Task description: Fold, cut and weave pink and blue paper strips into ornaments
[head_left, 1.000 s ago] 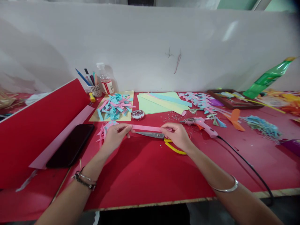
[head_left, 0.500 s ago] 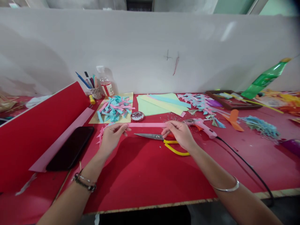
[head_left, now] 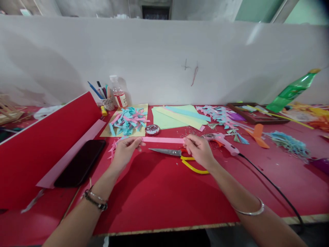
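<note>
A pink paper strip (head_left: 163,140) is stretched level between my two hands above the red table. My left hand (head_left: 128,148) pinches its left end between thumb and fingers. At the other end, my right hand (head_left: 197,148) grips the strip in the same way. Below it lie scissors (head_left: 194,167) with yellow handles, blades pointing left; my right hand partly covers them. Just behind the left hand, cut blue and pink paper pieces (head_left: 128,120) are heaped on a yellow sheet (head_left: 108,129). A round tin (head_left: 152,129) sits behind the strip.
A pink glue gun (head_left: 226,144) with a black cord lies right of my right hand. Green paper sheets (head_left: 164,120) are at the back. A phone (head_left: 80,164) and a red board (head_left: 51,147) are on the left. A green bottle (head_left: 290,92) leans at the back right.
The view has tilted slightly, so everything sits a little lower and farther right in the picture. Both hands still hold the strip taut; the right fingers are drawn in closer at its end.
</note>
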`<state>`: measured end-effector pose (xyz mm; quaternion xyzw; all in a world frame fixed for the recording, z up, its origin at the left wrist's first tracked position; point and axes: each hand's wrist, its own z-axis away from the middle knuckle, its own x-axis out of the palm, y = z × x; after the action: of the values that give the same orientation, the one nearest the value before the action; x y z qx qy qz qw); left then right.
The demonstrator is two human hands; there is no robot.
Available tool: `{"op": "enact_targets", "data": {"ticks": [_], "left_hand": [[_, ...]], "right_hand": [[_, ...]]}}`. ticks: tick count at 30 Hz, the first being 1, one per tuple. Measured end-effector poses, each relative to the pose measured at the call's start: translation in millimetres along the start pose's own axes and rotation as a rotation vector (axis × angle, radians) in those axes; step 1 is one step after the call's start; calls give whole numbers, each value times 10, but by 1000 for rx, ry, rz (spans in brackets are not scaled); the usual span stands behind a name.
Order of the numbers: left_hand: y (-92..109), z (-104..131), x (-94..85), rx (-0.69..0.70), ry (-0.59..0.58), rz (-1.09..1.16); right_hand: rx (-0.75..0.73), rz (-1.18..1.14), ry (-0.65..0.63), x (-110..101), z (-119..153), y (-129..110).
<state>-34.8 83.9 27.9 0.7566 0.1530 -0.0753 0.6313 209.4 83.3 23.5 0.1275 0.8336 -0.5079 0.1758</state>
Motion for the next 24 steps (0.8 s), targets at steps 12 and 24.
{"op": "enact_targets", "data": {"ticks": [12,24], "left_hand": [[57,-11,-28,48,-5,-50],[130,197,-221,126,2,-213]], "right_hand": [[-36,54,76,35,32,-36],[4,-81,-318,-80,-49,-318]]}}
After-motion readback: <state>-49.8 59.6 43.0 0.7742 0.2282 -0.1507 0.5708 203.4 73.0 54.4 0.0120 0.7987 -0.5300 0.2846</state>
